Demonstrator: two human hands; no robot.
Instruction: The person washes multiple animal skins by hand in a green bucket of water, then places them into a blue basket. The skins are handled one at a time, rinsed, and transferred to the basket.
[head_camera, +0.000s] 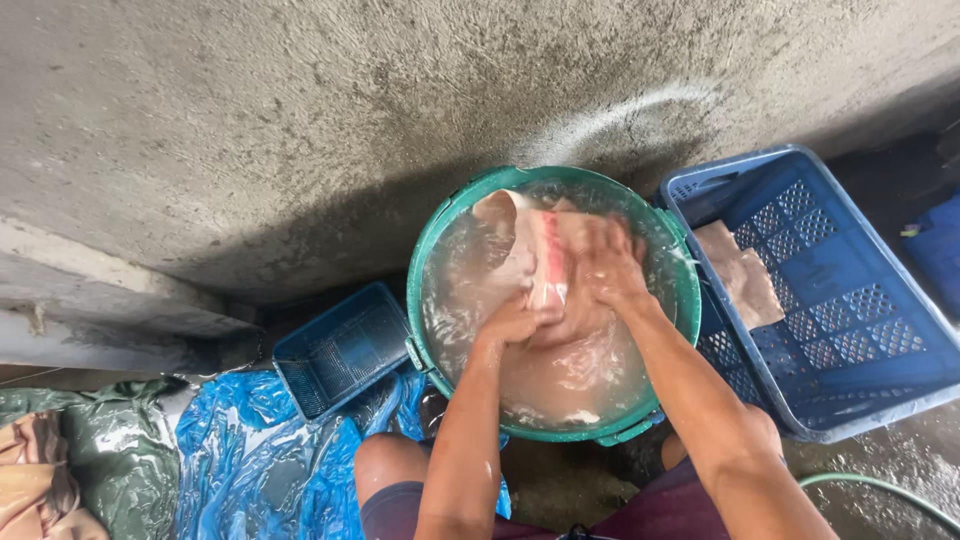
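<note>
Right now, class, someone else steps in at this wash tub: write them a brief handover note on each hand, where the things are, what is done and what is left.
Left hand: gripping the pale cloth with a red stripe in the green tub of cloudy water.
Right hand: pressed flat on the same cloth.
Done: one wet cloth lies in the large blue crate.
Left: the cloth in the tub is not out yet; the small blue basket holds nothing visible.

cloth (545, 262) | pink-and-white, wet, bunched | in soapy water, green basin (440, 225)

Bare forearms, dark maroon shorts (680, 505)
</note>
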